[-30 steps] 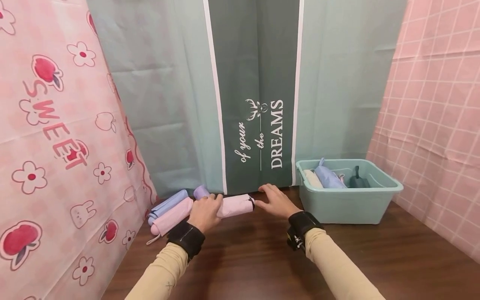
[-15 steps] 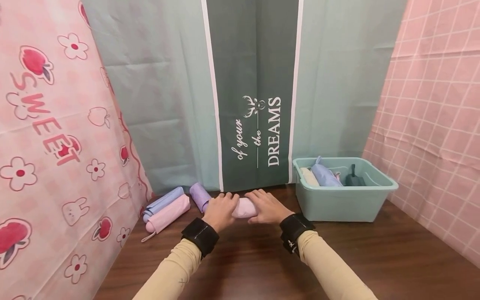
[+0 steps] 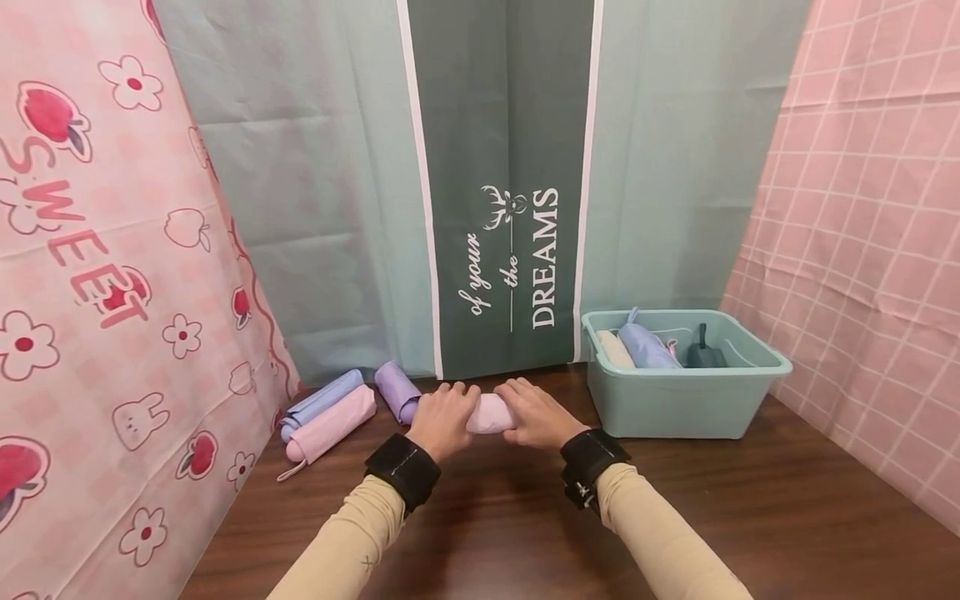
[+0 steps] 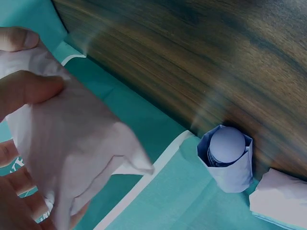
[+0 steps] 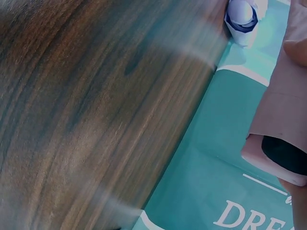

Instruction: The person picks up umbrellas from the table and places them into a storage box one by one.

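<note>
Both hands grip a pale pink folded umbrella [image 3: 491, 414] held crosswise at the back of the table. My left hand [image 3: 444, 423] holds its left part, and my right hand [image 3: 543, 417] its right part. In the left wrist view the loose cloth hem of the umbrella [image 4: 91, 143] flares past the left hand. The right wrist view shows the other end of the umbrella [image 5: 276, 112], with a pink rim around a dark oval. Just left of my left hand lies a purple folded umbrella [image 3: 396, 390], its rounded handle end toward me.
Farther left, a pink folded umbrella [image 3: 333, 425] lies against a blue one [image 3: 322, 400] on the brown table [image 3: 510, 533]. At right stands a pale green bin [image 3: 682, 408] holding a blue umbrella [image 3: 647, 346], a cream bundle [image 3: 615, 350] and a dark green item [image 3: 705, 356]. Curtains hang behind.
My left hand has moved right with the pale pink umbrella, away from the other umbrellas, uncovering the purple one. My right hand has come left and taken hold of the umbrella's right part.
</note>
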Motion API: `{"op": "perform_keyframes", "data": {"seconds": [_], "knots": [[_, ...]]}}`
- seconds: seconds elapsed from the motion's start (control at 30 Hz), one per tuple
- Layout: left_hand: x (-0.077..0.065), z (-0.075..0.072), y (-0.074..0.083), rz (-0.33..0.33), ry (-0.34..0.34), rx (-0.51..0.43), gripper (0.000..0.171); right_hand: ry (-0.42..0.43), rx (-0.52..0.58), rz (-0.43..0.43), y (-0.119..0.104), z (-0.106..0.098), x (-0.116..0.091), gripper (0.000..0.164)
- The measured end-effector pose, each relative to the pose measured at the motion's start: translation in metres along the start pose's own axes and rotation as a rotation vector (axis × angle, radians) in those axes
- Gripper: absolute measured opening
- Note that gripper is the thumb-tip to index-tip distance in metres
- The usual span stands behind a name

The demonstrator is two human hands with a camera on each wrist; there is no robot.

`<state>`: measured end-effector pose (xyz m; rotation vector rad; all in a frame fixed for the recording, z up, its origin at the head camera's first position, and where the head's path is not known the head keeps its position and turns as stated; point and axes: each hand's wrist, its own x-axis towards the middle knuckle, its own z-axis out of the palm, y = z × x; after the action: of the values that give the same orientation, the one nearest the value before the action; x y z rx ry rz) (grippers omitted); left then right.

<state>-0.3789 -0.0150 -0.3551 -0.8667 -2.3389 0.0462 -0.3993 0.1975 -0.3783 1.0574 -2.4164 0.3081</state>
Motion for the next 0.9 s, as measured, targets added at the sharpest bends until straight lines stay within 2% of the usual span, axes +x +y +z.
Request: {"op": "perform_keyframes", "data": {"seconds": [0.1, 0.2, 0.33, 0.47, 0.63, 0.77, 0.9], "knots": [[0.003, 0.000, -0.003, 0.000, 0.061, 0.003, 0.047, 0.066, -0.007, -0.011, 0.004, -0.001, 0.000, 0.056], [0.006, -0.002, -0.008, -0.015, 0.149, 0.009, 0.059, 0.135, -0.015, -0.005, 0.010, -0.006, -0.001, 0.054], [0.009, -0.007, -0.017, -0.067, 0.273, -0.003, 0.079, 0.189, -0.037, 0.052, 0.021, -0.018, -0.003, 0.054], [0.008, -0.011, -0.026, -0.112, 0.365, -0.021, 0.084, 0.201, -0.036, 0.125, 0.032, -0.034, -0.006, 0.054], [0.002, -0.010, -0.034, -0.135, 0.399, -0.030, 0.081, 0.232, -0.012, 0.160, 0.043, -0.053, -0.007, 0.055], [-0.001, -0.007, -0.039, -0.158, 0.400, -0.024, 0.078, 0.279, -0.011, 0.186, 0.053, -0.070, -0.009, 0.055], [-0.004, -0.005, -0.044, -0.192, 0.380, -0.025, 0.076, 0.354, 0.014, 0.255, 0.063, -0.089, -0.011, 0.056]]}}
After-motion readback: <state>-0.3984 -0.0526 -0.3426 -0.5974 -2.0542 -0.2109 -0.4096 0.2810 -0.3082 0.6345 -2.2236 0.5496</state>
